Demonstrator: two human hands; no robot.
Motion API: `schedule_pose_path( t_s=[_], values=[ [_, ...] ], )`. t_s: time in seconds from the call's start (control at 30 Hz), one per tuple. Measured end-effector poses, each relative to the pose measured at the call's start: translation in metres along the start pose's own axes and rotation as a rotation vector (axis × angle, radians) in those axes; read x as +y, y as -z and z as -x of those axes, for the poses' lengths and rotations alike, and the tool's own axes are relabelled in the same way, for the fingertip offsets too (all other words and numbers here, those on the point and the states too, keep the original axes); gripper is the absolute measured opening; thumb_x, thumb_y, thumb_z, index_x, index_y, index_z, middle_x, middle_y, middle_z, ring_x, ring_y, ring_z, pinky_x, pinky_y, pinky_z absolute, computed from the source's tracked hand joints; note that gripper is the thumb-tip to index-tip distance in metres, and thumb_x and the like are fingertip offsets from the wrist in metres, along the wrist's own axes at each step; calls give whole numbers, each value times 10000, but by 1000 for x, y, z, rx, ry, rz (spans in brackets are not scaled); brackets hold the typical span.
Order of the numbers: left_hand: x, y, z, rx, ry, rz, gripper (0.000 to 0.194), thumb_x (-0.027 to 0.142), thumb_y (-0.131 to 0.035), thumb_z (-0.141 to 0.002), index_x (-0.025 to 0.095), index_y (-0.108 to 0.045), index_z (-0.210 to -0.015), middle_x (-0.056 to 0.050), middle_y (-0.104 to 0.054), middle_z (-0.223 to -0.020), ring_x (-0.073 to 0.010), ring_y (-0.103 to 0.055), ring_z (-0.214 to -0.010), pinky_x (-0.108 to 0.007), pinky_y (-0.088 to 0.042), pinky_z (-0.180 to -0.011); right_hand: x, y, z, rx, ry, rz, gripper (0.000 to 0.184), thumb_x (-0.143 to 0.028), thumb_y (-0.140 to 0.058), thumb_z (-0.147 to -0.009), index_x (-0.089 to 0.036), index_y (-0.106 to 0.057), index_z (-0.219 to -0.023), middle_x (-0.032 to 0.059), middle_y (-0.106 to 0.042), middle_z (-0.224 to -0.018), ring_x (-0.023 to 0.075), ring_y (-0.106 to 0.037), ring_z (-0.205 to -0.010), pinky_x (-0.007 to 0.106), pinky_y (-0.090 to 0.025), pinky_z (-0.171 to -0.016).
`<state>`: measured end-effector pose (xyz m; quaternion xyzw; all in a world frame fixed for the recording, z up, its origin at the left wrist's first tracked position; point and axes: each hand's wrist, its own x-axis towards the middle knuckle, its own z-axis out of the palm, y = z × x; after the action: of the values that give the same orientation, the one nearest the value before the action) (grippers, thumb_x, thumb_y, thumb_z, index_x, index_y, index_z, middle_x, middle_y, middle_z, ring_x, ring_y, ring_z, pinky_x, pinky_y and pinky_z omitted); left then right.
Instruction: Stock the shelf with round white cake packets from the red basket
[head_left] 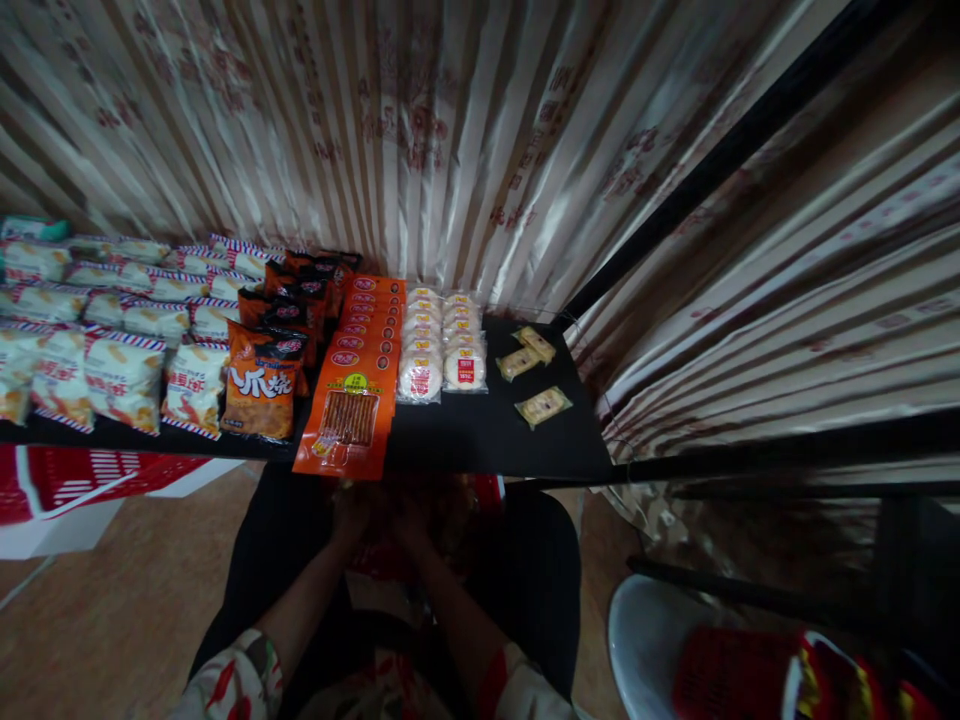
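My left hand [352, 515] and my right hand [409, 518] reach down between my knees, below the front edge of the black shelf [450, 440]. Both are over a dark red container [491, 493], and deep shadow and the shelf edge hide their fingers, so any grip cannot be made out. Just above them on the shelf lies an overlapping row of orange snack-stick packets [349, 415]. Right of those are two rows of round white rice crackers [420, 375] in clear wrappers. Farther right lie 3 small loose wrapped yellowish snacks [544, 406].
Orange-and-black chip bags [260, 385] and many white snack bags [124, 380] fill the shelf's left. A red basket [82, 480] stands below left. A grey-white stool [637, 640] holding red packages is lower right. Curtains [450, 150] hang behind; a dark frame bar [690, 180] slants right.
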<state>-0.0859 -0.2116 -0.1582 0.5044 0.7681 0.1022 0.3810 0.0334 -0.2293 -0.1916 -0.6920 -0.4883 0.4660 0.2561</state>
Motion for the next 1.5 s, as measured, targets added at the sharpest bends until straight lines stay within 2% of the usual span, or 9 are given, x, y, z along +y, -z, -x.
schedule_pose_path(
  t_s=[0.17,0.33,0.5,0.7,0.83,1.1,1.3,1.5],
  values=[
    [-1,5,8,-9,-34,132,249,72,-457,-753,135,-638,-912,-84,-684,-950,-181,-623,-910,-259,-452,-801,-9,9,8,58,28,7,181,-134,-460,-670,-174,-636,-679,75,-691,-742,196,-640,-719,299,-479,-669],
    [-4,3,12,18,-46,231,256,61,-426,-774,107,-625,-927,-91,-680,-942,-149,-626,-883,-226,-457,-786,-20,24,16,95,69,-22,210,-185,-458,-714,-170,-658,-775,74,-688,-820,197,-633,-802,299,-477,-720],
    [-1,1,18,62,-36,292,253,33,-452,-731,146,-632,-868,-49,-686,-825,-148,-635,-797,-230,-467,-726,-25,39,22,109,101,-53,215,-194,-475,-718,-173,-663,-822,61,-686,-867,185,-627,-833,280,-465,-772],
    [9,5,34,92,-71,343,163,92,-479,-719,160,-620,-765,-15,-658,-691,-153,-621,-730,-242,-460,-688,-29,55,34,162,118,-67,228,-204,-489,-709,-189,-672,-844,56,-685,-875,212,-619,-862,310,-456,-800],
    [15,8,45,67,-112,476,119,171,-489,-698,170,-606,-714,4,-632,-642,-151,-600,-653,-257,-455,-655,-32,68,46,182,165,-129,236,-200,-511,-684,-204,-672,-856,43,-686,-878,213,-618,-858,329,-455,-810],
    [33,18,70,66,-132,598,141,271,-540,-610,188,-610,-699,-10,-640,-715,-195,-601,-776,-299,-457,-724,-39,91,68,279,264,-144,190,-201,-522,-668,-191,-681,-771,54,-674,-815,212,-612,-841,343,-456,-819],
    [40,23,93,-50,-122,777,348,473,-577,-573,169,-604,-741,-9,-622,-712,-197,-597,-728,-311,-465,-681,-41,105,87,276,328,-206,195,-222,-544,-673,-189,-678,-811,51,-646,-842,194,-602,-835,329,-465,-815],
    [46,36,120,-100,-222,870,374,451,-572,-594,175,-612,-843,-31,-645,-838,-219,-600,-824,-328,-458,-747,-45,124,110,186,456,-319,202,-241,-561,-719,-213,-659,-893,40,-615,-892,181,-596,-863,296,-483,-794]
  ],
)
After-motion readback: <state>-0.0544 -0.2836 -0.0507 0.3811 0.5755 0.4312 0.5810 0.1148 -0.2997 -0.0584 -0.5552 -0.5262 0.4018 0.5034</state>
